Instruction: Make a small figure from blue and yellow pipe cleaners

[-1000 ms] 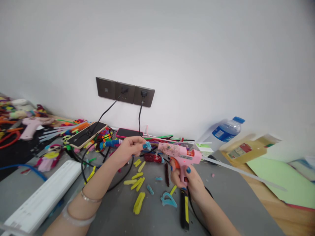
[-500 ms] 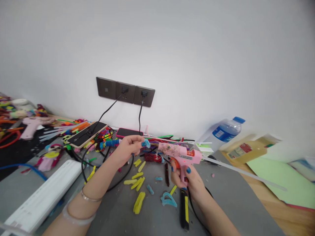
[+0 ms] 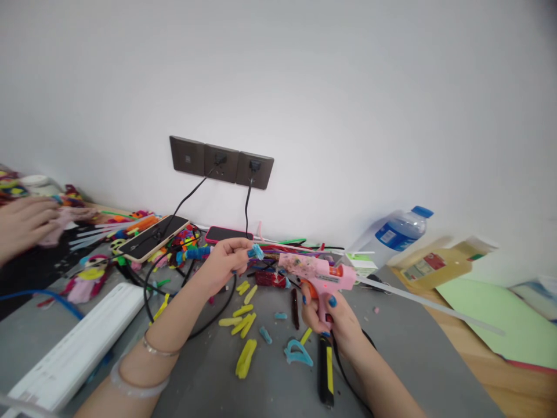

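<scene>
Diffuse, moderately bright light washes the wall (image 3: 296, 87), palest near the centre and dimming towards two o'clock; a soft shadow falls beside the bottle (image 3: 398, 233) at three. Wide-angle stretch elongates the white box (image 3: 78, 351) at eight, and lettering on the pink glue gun (image 3: 304, 267) is too blurred to read
</scene>
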The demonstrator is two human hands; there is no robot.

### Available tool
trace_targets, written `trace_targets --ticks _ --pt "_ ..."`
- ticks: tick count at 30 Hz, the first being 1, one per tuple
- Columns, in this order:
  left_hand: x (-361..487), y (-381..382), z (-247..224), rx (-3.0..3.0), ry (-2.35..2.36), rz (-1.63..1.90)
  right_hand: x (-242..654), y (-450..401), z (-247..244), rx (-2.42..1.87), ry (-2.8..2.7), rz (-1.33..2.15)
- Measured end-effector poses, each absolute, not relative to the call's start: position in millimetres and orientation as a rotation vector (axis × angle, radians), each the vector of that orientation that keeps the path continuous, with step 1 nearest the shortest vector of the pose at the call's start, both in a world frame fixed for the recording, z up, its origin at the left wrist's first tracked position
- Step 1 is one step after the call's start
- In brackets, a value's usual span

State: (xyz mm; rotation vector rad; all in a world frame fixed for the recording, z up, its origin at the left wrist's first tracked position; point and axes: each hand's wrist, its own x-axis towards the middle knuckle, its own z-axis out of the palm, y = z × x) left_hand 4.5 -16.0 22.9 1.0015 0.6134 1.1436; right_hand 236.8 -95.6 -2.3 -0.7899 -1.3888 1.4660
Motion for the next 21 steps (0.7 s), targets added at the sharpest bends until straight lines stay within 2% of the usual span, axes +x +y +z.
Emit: trace_targets --ticks 21 --pt "4.9 -16.6 25.8 0.97 0.565 1.171 236.9 -94.6 -2.5 -0.764 -1.391 1.413"
